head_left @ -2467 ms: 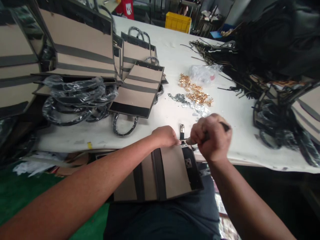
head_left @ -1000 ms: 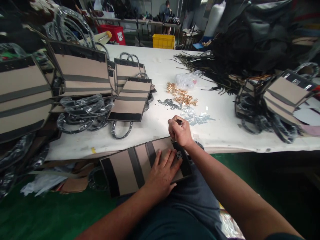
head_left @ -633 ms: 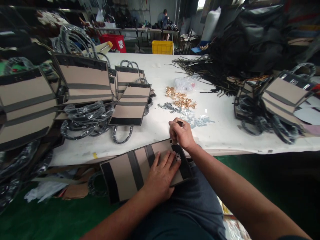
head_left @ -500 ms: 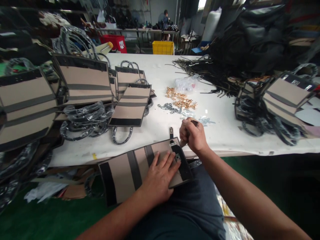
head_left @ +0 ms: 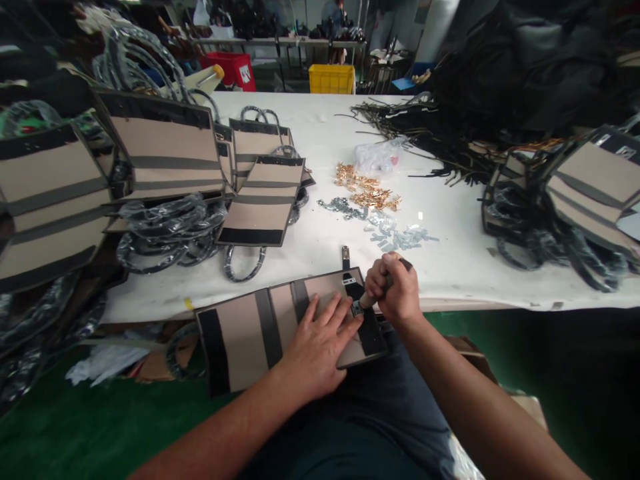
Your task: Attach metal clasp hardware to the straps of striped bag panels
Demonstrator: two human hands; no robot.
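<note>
Striped handbag [head_left: 260,330]: tan with dark bands, lying flat on the person's lap at lower centre of the frame, its top edge against the white table [head_left: 320,253]. Left hand [head_left: 320,350]: open, fingers spread, pressing flat on the bag. Right hand [head_left: 393,290]: fist closed around a small tool [head_left: 383,288], tip touching the metal clasp [head_left: 356,308] on the bag's dark end band. Gold fittings [head_left: 367,189] and silver fittings [head_left: 387,230]: loose heaps, centre of table. More striped bags [head_left: 165,150]: stacked, upper left.
</note>
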